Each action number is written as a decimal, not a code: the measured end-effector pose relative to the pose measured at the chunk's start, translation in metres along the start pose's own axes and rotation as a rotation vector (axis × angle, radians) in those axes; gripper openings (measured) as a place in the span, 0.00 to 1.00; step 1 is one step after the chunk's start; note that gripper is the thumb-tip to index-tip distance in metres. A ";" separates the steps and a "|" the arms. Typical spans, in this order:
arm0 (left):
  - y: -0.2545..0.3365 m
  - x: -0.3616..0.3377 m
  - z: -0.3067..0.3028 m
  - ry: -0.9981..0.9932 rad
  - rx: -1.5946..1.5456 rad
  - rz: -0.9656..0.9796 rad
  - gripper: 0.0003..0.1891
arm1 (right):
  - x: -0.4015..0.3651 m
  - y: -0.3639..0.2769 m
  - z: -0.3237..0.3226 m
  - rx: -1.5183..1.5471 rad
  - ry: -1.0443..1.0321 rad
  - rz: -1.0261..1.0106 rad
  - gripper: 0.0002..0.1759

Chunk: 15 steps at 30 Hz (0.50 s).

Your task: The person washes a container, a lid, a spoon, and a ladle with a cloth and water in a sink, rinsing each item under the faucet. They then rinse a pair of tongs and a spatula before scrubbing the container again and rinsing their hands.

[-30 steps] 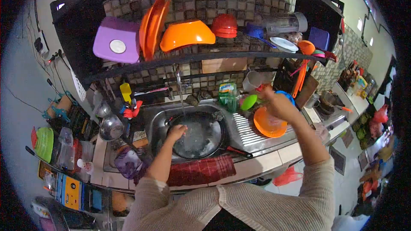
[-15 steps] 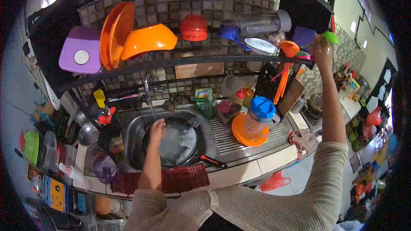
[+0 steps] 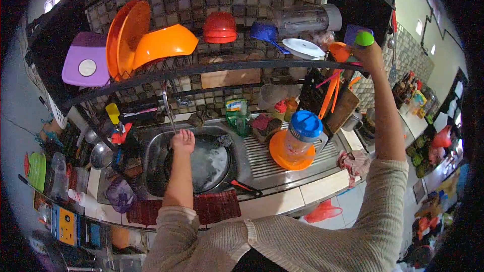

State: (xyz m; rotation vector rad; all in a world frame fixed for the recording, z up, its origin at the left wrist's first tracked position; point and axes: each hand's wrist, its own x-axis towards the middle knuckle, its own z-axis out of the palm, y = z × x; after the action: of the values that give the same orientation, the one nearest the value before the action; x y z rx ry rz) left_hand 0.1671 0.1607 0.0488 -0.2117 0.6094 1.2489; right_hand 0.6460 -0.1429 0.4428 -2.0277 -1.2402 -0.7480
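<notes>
Over the sink (image 3: 151, 163), my left hand (image 3: 183, 142) is raised at the end of the tap (image 3: 168, 102), its fingers stretched out and holding nothing. Below it, a dark frying pan (image 3: 228, 167) full of cloudy, foamy water sits in the basin, with a scouring pad (image 3: 224, 141) at its edge. My right hand (image 3: 369, 57) is up at the right end of the dish rack (image 3: 242, 66), closed on a green ladle (image 3: 364, 39) whose rounded bowl shows above the fingers. Its handle is mostly hidden. An orange ladle (image 3: 339, 51) lies just left of that hand.
On the rack stand orange plates (image 3: 121, 40), an orange bowl (image 3: 166, 45), red bowls (image 3: 220, 27) and a clear blender jar (image 3: 302, 20). A blue-lidded jug (image 3: 305, 124) stands on an orange plate (image 3: 282, 158) on the drainboard. A red cloth (image 3: 212, 209) hangs along the front edge.
My right hand has brought the green ladle leftward, closer to the orange ladle. My left hand has risen slightly toward the tap, its fingers opening more. The view has shifted a little.
</notes>
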 end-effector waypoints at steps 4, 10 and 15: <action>0.003 0.015 -0.009 0.004 0.015 -0.051 0.13 | -0.015 0.002 -0.001 0.476 0.102 -0.070 0.37; -0.002 0.013 -0.007 -0.028 0.017 -0.026 0.13 | -0.039 -0.034 -0.023 1.128 0.018 0.281 0.45; -0.030 -0.008 0.014 -0.013 0.047 -0.040 0.14 | -0.035 -0.036 -0.015 0.742 0.350 0.205 0.43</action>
State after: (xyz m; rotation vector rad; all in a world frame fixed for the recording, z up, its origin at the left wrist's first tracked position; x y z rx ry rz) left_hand 0.1981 0.1512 0.0595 -0.1759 0.6196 1.1950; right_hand 0.5977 -0.1608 0.4341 -1.3194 -0.9029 -0.4244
